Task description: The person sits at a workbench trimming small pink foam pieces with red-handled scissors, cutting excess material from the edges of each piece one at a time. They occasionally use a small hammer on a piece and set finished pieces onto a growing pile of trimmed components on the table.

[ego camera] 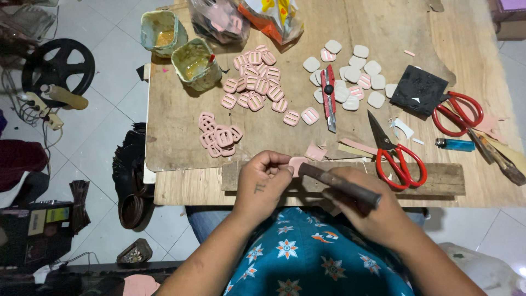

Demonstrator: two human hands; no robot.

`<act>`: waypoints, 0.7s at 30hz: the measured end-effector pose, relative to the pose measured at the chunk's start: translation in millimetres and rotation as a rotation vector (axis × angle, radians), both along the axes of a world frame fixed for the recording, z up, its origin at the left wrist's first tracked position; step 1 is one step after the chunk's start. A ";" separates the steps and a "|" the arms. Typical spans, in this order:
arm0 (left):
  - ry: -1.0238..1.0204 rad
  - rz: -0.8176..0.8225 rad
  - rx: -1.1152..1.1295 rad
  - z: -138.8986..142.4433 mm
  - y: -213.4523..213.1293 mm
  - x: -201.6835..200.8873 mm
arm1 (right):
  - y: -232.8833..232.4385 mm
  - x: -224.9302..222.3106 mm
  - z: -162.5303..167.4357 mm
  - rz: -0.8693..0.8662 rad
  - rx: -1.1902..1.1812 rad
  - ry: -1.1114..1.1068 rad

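My left hand point(263, 183) pinches a small pink buckle piece point(297, 163) at the near edge of the wooden table point(181, 137). My right hand point(364, 208) grips a dark rod-shaped hand tool point(339, 183), its tip touching the pink piece. A pile of pink slotted buckles point(255, 82) lies at the table's middle, a smaller pink stack point(219, 137) nearer left, and several white buckle pieces point(356, 74) to the right.
A red utility knife point(329, 96), red scissors point(397, 159), a second red pair point(457, 112), a blue lighter point(455, 144), a black pad point(419, 90), two glue tins point(194, 63) and plastic bags point(268, 19) sit on the table. A black wheel point(57, 68) and dark soles point(129, 170) are on the floor at left.
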State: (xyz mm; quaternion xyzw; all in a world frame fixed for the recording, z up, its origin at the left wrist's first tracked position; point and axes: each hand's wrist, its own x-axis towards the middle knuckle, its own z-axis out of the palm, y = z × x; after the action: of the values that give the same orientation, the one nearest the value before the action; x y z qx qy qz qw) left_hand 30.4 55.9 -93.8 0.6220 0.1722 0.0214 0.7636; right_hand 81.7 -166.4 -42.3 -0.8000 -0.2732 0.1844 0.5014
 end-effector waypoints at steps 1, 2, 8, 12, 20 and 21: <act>-0.012 -0.001 0.021 1.5 -0.6 -0.2 | 4.4 0.5 2.8 0.044 -0.001 -0.174; -0.018 0.002 0.041 2.7 -1.6 -0.6 | 8.1 1.0 5.1 0.087 -0.004 -0.346; -0.092 -0.008 0.150 4.1 -3.4 -2.5 | 16.9 5.6 9.1 0.162 -0.122 -0.560; -0.080 -0.021 0.095 -1.4 -3.9 -3.7 | 20.2 4.3 6.0 0.180 -0.197 -0.615; 0.049 -0.171 -0.346 -17.4 9.1 -6.7 | 14.8 10.5 5.2 0.222 0.009 -0.540; 0.071 -0.170 -0.386 -18.5 8.6 -7.1 | 14.3 11.1 4.7 0.228 0.010 -0.543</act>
State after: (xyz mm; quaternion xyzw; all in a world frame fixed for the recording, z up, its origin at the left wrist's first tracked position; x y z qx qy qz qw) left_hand 23.3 64.4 -112.3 0.4767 0.1468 -0.0986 0.8611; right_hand 92.8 -152.1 -37.6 -0.7817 -0.4863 0.0171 0.3899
